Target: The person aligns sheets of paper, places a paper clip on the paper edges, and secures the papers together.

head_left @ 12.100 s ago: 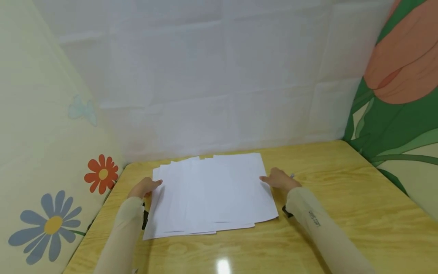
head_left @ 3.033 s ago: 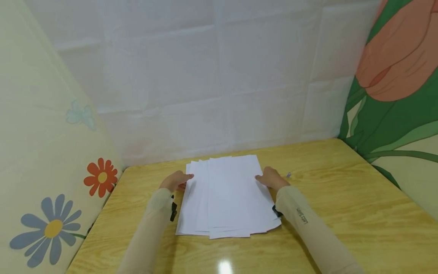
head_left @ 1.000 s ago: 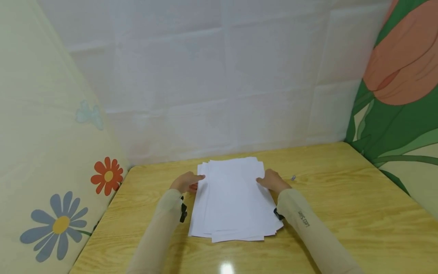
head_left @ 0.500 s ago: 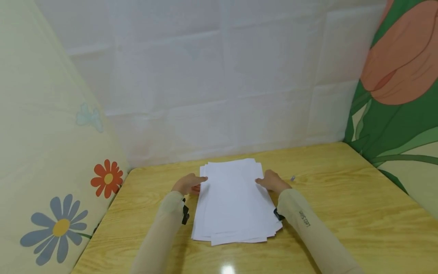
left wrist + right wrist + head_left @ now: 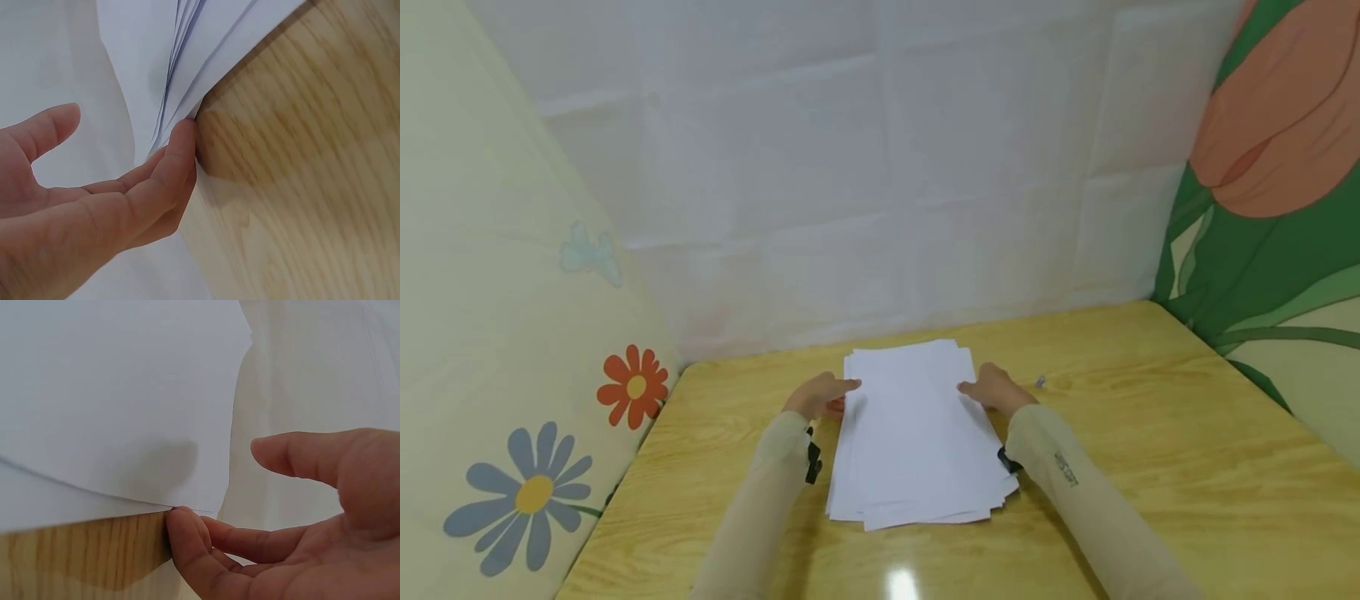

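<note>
A loose stack of white paper sheets lies on the wooden table, its edges uneven along the bottom and lower right. At its left edge is my left hand; in the left wrist view, fingertips touch the layered sheet edges while the thumb stands apart above. On the opposite side my right hand has its fingertips against the edge of the sheets. Its thumb is raised clear of the paper, casting a shadow on the top sheet. Neither hand pinches the stack.
A small, shiny, clip-like thing lies on the table to the right of my right hand. White cloth hangs behind the table. Flower-printed panels stand at the left and right sides.
The fanned sheets have drawn together into a much narrower stack. My left hand has moved rightward with their left edge, still slightly in the last second. The right hand has shifted little.
</note>
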Action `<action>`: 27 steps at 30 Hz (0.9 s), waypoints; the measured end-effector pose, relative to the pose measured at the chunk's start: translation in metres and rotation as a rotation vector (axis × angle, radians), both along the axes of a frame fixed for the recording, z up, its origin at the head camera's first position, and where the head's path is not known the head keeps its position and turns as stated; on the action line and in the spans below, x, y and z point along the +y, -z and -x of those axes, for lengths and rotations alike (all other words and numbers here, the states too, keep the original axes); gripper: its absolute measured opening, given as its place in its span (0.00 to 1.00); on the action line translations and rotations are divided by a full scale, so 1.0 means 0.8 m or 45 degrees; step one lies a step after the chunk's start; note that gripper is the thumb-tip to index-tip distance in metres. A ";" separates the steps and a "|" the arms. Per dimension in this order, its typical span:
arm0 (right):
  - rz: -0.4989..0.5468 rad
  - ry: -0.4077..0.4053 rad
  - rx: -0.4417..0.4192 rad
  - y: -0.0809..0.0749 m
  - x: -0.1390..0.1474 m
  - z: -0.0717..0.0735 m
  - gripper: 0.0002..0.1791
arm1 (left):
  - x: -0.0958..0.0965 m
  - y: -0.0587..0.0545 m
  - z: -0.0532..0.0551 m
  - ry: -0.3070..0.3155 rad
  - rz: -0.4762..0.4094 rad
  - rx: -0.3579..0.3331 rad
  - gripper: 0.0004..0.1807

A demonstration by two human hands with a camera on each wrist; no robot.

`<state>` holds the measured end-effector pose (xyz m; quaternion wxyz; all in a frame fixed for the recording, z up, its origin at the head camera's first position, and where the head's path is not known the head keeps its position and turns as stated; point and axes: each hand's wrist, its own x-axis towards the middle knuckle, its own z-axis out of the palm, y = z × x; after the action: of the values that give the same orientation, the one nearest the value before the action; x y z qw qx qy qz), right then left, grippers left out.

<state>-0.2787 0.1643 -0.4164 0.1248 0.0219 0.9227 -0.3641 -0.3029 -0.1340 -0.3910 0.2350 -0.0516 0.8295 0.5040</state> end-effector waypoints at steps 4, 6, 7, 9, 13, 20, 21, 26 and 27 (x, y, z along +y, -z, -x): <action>-0.014 -0.012 0.013 -0.001 -0.001 0.001 0.17 | 0.005 -0.003 -0.001 0.008 0.002 0.015 0.38; -0.011 -0.019 0.013 -0.002 -0.002 0.000 0.17 | 0.007 -0.003 -0.002 0.003 0.001 0.018 0.38; -0.011 -0.023 0.012 -0.003 -0.003 -0.001 0.17 | 0.008 -0.003 -0.003 0.002 0.001 0.018 0.37; -0.002 -0.023 0.007 -0.004 -0.004 -0.003 0.17 | 0.010 -0.001 -0.003 -0.001 0.004 0.023 0.35; 0.001 -0.025 0.006 -0.006 -0.007 -0.006 0.17 | 0.012 0.001 -0.002 -0.008 -0.004 0.021 0.36; 0.002 -0.024 0.008 -0.009 -0.011 -0.009 0.17 | 0.015 0.001 -0.002 -0.031 -0.030 0.003 0.41; 0.005 -0.025 0.008 -0.009 -0.011 -0.009 0.17 | 0.016 0.001 -0.002 -0.034 -0.033 0.002 0.41; 0.025 -0.018 0.009 -0.010 -0.012 -0.010 0.16 | 0.018 -0.001 -0.005 -0.043 -0.033 0.022 0.41; 0.028 -0.021 0.013 -0.010 -0.012 -0.010 0.16 | 0.018 -0.001 -0.005 -0.051 -0.032 0.029 0.41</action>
<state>-0.2704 0.1545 -0.4080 0.1235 0.0110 0.9194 -0.3734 -0.2988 -0.1193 -0.3898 0.2161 -0.0596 0.8246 0.5194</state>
